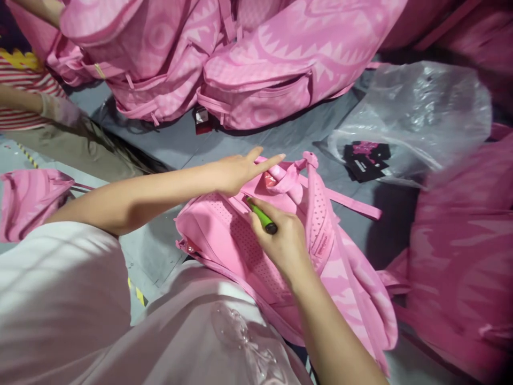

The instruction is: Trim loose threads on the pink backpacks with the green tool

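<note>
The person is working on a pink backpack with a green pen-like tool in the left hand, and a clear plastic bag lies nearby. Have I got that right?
Not quite: the head view shows the green pen-like tool in the right hand, not the left hand. The pink backpack and clear plastic bag are as you say.

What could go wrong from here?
The right hand has the green tool aimed at the pink backpack, so its tip, too unclear to identify, might mark or nick the fabric. The left hand is close to that tip, so a slip could catch it.
</note>
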`<state>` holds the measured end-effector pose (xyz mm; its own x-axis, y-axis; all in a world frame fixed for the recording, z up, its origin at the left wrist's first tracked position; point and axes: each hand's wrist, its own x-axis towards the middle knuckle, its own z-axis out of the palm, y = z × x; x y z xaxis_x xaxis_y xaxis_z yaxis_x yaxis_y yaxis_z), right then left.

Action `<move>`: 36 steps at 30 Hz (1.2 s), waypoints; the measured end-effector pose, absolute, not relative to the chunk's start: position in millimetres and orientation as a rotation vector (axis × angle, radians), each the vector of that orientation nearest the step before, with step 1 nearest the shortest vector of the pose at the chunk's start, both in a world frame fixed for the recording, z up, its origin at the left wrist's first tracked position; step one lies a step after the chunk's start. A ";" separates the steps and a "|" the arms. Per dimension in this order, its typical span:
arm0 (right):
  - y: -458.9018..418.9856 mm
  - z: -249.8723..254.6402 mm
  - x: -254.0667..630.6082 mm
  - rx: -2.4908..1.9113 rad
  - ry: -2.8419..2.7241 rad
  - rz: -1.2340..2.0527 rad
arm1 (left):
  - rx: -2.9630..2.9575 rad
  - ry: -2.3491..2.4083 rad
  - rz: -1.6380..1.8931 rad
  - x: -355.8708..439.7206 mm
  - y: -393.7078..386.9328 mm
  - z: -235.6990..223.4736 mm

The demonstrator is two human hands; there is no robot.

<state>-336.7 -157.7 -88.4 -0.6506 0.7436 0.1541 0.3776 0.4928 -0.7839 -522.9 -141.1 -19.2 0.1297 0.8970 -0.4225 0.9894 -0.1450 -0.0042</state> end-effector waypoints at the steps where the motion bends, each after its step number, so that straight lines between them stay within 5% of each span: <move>1: -158.4 -87.4 -337.3 -0.917 -2.256 1.030 | 2.131 1.840 -0.478 -523.1 -140.7 -18.4; 36: -158.8 -63.4 -344.0 -1.060 -2.207 1.254 | 2.194 1.838 -0.513 -528.5 -142.9 -19.2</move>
